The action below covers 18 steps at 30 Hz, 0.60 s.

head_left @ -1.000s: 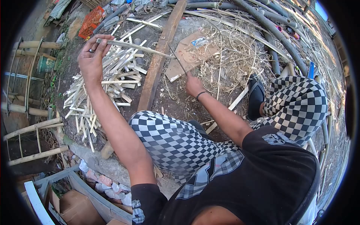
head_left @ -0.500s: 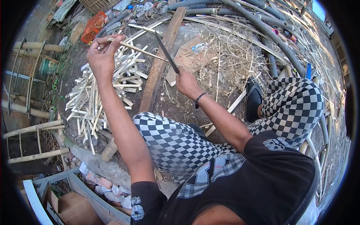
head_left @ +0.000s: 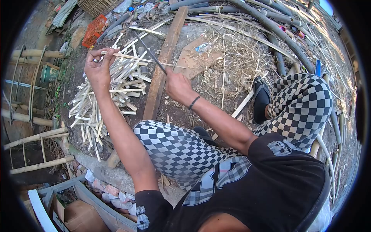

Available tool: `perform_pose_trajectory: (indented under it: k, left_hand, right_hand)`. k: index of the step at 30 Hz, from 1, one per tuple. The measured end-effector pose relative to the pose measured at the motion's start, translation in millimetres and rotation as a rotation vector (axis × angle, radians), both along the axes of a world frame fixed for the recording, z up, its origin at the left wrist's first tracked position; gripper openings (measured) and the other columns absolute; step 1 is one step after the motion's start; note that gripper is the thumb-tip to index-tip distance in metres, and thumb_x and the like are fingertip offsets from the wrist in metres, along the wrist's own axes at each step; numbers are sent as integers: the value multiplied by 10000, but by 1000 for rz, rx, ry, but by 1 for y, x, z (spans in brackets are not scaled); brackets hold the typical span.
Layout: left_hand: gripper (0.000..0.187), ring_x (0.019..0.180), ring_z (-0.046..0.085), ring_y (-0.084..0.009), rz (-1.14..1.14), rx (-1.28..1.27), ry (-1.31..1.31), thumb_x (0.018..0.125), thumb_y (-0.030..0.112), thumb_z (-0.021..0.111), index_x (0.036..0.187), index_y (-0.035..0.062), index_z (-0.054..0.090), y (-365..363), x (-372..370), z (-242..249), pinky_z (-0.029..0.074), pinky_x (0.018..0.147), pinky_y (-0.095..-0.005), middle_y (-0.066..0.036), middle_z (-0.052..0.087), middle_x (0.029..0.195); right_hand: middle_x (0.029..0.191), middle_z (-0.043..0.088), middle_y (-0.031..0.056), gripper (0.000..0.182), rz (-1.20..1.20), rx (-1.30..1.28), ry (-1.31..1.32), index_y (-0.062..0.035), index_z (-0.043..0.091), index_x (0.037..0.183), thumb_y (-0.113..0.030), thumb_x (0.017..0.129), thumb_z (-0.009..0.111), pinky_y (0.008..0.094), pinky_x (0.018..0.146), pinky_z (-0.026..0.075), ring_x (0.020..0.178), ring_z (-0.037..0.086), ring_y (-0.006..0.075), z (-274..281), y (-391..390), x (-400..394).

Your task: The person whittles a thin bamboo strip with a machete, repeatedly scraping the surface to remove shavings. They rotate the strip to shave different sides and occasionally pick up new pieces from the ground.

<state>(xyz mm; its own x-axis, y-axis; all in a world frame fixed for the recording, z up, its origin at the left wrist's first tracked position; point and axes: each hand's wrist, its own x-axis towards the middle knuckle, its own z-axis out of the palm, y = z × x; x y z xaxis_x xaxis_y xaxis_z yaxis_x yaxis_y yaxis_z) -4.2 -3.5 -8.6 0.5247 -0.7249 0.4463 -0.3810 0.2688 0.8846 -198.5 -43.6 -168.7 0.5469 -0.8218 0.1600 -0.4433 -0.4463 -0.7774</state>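
Note:
My left hand [head_left: 98, 71] pinches one end of a thin bamboo strip [head_left: 129, 57], raised above a pile of pale split sticks [head_left: 116, 87]. From there the strip runs rightward over a brown wooden plank [head_left: 161, 65]. My right hand [head_left: 178, 86] is closed around the handle of a long dark-bladed knife [head_left: 148, 50]; the handle itself is mostly hidden in the fist. The blade points up and to the left, crossing the strip close to my right hand. Beyond that crossing, the strip's far end shows above the fist.
Curly shavings [head_left: 243, 58] and a flat piece of cardboard [head_left: 199, 60] lie to the right of the plank. Bamboo poles [head_left: 266, 25] curve along the back. An orange crate [head_left: 94, 30] stands at the upper left, a bamboo ladder [head_left: 40, 150] at the lower left.
My right hand and the knife have moved left along the strip, so more of its end shows past the blade. My left hand has shifted slightly left and down.

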Motion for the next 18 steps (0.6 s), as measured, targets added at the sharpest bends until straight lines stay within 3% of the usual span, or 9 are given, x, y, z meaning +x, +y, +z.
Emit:
perform_pose_trajectory:
  k: [4, 8, 10, 14, 18]
  left_hand:
    - [266, 964, 707, -294, -61, -18, -32, 880, -13, 700, 911, 36, 440, -4, 0, 2, 623, 816, -336, -163, 667, 999]
    - [268, 954, 709, -278, -29, -10, -19, 878, 4, 711, 912, 43, 448, 2, 7, -3, 616, 801, -317, -150, 669, 1008]
    - [268, 951, 709, -275, -42, -6, -38, 876, 9, 715, 911, 47, 452, -1, 5, 1, 616, 801, -314, -148, 670, 1011]
    - [265, 952, 709, -265, -60, 11, -14, 870, 25, 729, 909, 52, 468, -7, 2, 3, 614, 801, -309, -142, 672, 1014]
    - [254, 949, 710, -263, -40, 19, -32, 872, 22, 724, 914, 49, 476, -7, 6, 3, 614, 801, -308, -138, 672, 1009]
  right_hand:
    - [761, 633, 316, 327, 47, 122, 23, -36, 451, 1184, -39, 858, 473, 607, 719, 483, 775, 638, 510, -8, 10, -1]
    - [764, 629, 322, 264, -120, 126, 120, -31, 458, 1133, -46, 869, 467, 608, 726, 481, 778, 631, 514, -95, -17, 5]
    - [743, 615, 332, 244, -106, 97, 143, -27, 461, 1129, -59, 888, 451, 609, 709, 478, 760, 623, 522, -101, -36, 3]
    - [702, 614, 319, 287, -12, 110, 40, -48, 469, 1205, -111, 925, 448, 609, 703, 483, 716, 618, 533, -46, -9, -7]
    - [719, 629, 311, 303, -100, 172, 77, -49, 474, 1219, -109, 923, 453, 612, 712, 486, 726, 625, 535, -98, -9, 2]
